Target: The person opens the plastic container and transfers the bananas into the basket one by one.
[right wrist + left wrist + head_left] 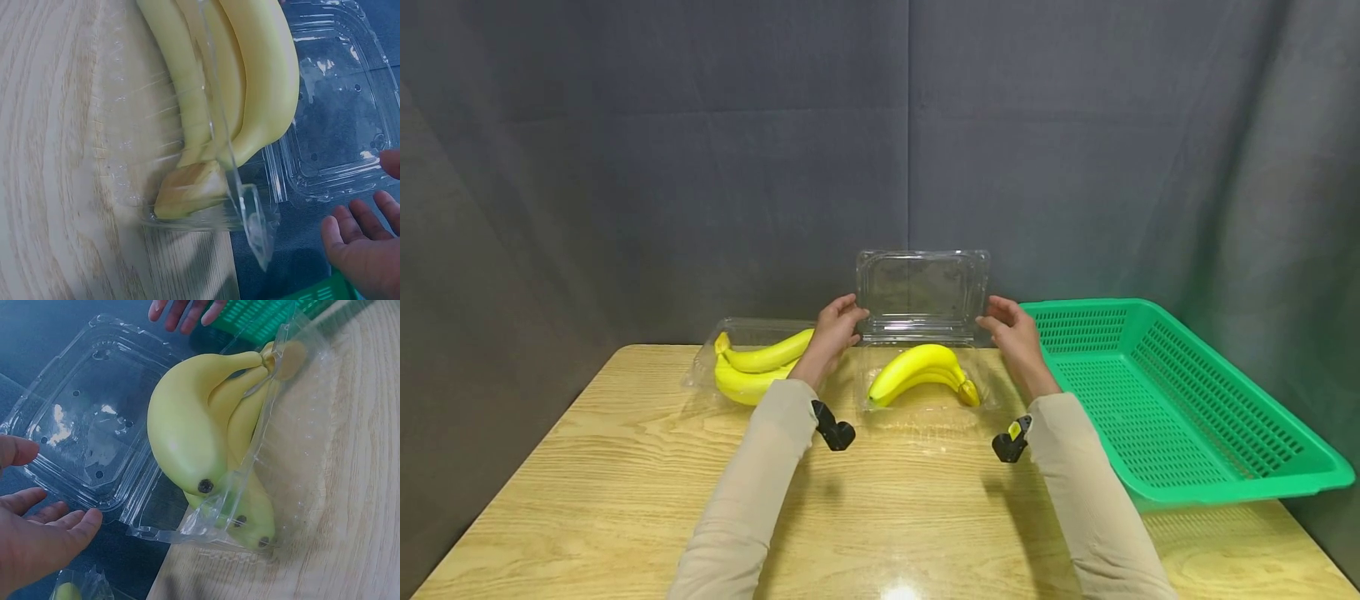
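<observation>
A clear plastic clamshell container (917, 427) sits in the middle of the table with its lid (922, 287) raised upright at the back. Inside its base lies a bunch of yellow bananas (917, 367), stem end toward the right. My left hand (835, 329) is at the lid's left edge, thumb and fingers spread apart and fairly straight. At the right edge, my right hand (1013, 337) has its fingers extended too. Both wrist views show the thumbs close to the lid (81, 425); whether they touch it I cannot tell.
Left of it, a second clear container (702, 367) holds more bananas (748, 385), partly hidden behind my left hand and forearm. A large green perforated basket (1232, 375) stands on the right, its front corner reaching past the table edge. A grey curtain (700, 167) hangs behind.
</observation>
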### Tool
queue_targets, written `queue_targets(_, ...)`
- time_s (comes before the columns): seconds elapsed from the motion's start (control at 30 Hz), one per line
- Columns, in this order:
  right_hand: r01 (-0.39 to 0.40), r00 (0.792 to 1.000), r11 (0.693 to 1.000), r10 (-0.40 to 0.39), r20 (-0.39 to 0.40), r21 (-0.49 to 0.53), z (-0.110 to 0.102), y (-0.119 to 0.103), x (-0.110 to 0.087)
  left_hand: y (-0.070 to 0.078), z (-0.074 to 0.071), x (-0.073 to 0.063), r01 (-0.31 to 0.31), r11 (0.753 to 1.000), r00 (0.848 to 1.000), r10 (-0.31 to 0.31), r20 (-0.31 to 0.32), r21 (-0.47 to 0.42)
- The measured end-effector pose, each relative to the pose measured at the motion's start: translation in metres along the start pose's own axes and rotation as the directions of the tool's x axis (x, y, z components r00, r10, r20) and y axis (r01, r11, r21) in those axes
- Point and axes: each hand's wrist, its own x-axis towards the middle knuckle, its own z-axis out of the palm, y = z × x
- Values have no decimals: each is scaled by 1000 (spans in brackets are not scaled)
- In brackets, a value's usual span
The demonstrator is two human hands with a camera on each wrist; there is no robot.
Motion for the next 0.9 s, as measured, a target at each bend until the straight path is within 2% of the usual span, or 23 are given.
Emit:
queue_targets(0.17, 25, 1000, 999, -25, -9, -26, 1, 1, 0, 0, 0, -1, 0, 1000, 1000, 0, -15, 26)
queue_targets(0.37, 84, 995, 996, -84, -48, 8, 3, -4, -3, 2, 2, -3, -20, 999, 999, 21, -32, 41)
queue_targets(0.5, 118, 991, 993, -118, -69, -1, 5, -7, -6, 3, 2, -7, -83, 990, 995, 88, -36, 113)
queue_targets(0.63, 146, 986, 989, -146, -78, 3, 6, -10, -9, 3, 1, -14, -166, 969, 984, 175, -32, 185)
queue_targets(0.9, 196, 981, 980, -196, -3, 34, 7, -13, -14, -1, -3, -35, -290, 931, 954, 300, -14, 220)
